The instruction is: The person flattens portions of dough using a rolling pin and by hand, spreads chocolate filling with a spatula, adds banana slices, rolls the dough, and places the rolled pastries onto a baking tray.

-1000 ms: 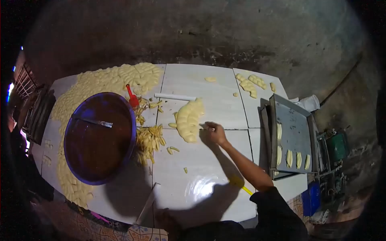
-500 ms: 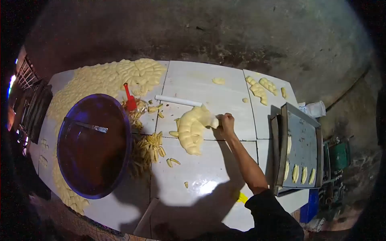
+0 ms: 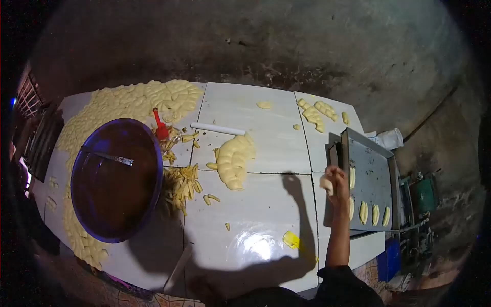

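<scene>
My right hand (image 3: 336, 183) is closed around a pale dough piece (image 3: 327, 185), raised at the left edge of the metal tray (image 3: 371, 176). Several shaped dough strips (image 3: 363, 212) lie in that tray. At the middle of the table rests a cluster of dough pieces (image 3: 234, 162), with a white rolling pin (image 3: 218, 128) behind it. Peeled yellow strips (image 3: 183, 187) are heaped beside the big purple basin (image 3: 116, 179). My left hand (image 3: 204, 289) is a dark shape low in the view, its fingers hidden in shadow.
Many dough pieces (image 3: 123, 105) cover the table's left and back left. A red-handled tool (image 3: 161, 130) lies near the basin. A yellow scraper (image 3: 291, 239) is near the front. More dough (image 3: 312, 116) sits at the back right, and a white container (image 3: 392, 138) beyond the tray.
My right hand has moved right from the dough cluster to the tray's edge, carrying a dough piece taken from the cluster. The view has shifted slightly.
</scene>
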Demonstrator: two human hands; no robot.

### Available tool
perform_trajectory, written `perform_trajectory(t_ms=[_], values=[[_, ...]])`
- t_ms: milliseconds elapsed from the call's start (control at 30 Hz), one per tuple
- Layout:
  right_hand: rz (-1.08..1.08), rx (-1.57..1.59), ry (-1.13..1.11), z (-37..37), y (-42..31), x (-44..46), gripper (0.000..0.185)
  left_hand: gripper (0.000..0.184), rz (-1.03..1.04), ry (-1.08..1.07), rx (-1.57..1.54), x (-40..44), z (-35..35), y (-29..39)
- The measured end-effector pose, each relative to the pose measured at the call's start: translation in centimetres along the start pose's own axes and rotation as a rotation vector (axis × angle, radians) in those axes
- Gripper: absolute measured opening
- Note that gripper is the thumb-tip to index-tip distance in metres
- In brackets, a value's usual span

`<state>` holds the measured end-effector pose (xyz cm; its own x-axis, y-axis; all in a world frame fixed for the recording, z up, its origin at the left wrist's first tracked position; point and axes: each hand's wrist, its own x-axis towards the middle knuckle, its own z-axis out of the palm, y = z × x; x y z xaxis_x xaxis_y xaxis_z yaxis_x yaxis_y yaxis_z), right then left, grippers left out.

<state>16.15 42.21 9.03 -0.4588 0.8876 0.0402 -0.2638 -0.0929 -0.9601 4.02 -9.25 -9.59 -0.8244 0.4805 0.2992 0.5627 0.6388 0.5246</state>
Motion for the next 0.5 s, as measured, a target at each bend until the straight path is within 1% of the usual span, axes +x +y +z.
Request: perform_trajectory(t_ms=[33,67,100,167,200,233,267,300,367,433,500], values=[[0.018,0.174,-0.146,-1.0,-0.5,-1.4,0.018,0.029,0.013,0.006,0.0,0.0,-0.1,-0.1],[0.079,-0.018,-0.225,-3.2,0.4,-1.6,0.037,0.029,0.027,0.016,0.008,-0.1,-0.2,0.0],[0.275,0.089,-0.302,-5.4,3.5,-1.1,0.045,0.029,0.04,0.021,0.009,0.0,-0.4,-0.1],[0.613,-0.469,-0.265,-4.6,6.4,-1.0,0.042,0.029,0.074,0.032,0.016,0.1,-0.6,0.2],[0.349,-1.105,-0.23,-3.6,6.8,-1.1,0.04,0.03,0.084,0.046,0.019,0.0,-0.7,0.4],[0.031,-1.707,-0.171,-2.3,7.1,-1.6,0.038,0.03,0.086,0.048,0.029,0.0,-0.7,0.4],[0.005,-1.558,0.02,-1.3,7.1,-1.1,0.037,0.03,0.09,0.056,0.038,-0.1,-0.5,0.6],[-0.038,-1.484,0.107,0.1,7.5,-0.2,0.035,0.029,0.058,0.061,0.039,-0.5,0.1,0.3],[-0.38,-1.306,-0.102,2.4,10.0,1.1,0.03,0.027,-0.002,0.062,0.039,-1.1,0.9,-0.5],[-0.143,-0.849,-0.272,7.5,13.5,1.9,0.027,0.026,0.0,0.003,0.042,-1.0,0.7,-0.6],[-0.06,-0.834,-0.161,15.7,13.3,0.9,0.027,0.025,-0.009,-0.05,0.048,-0.9,0.2,-0.6]])
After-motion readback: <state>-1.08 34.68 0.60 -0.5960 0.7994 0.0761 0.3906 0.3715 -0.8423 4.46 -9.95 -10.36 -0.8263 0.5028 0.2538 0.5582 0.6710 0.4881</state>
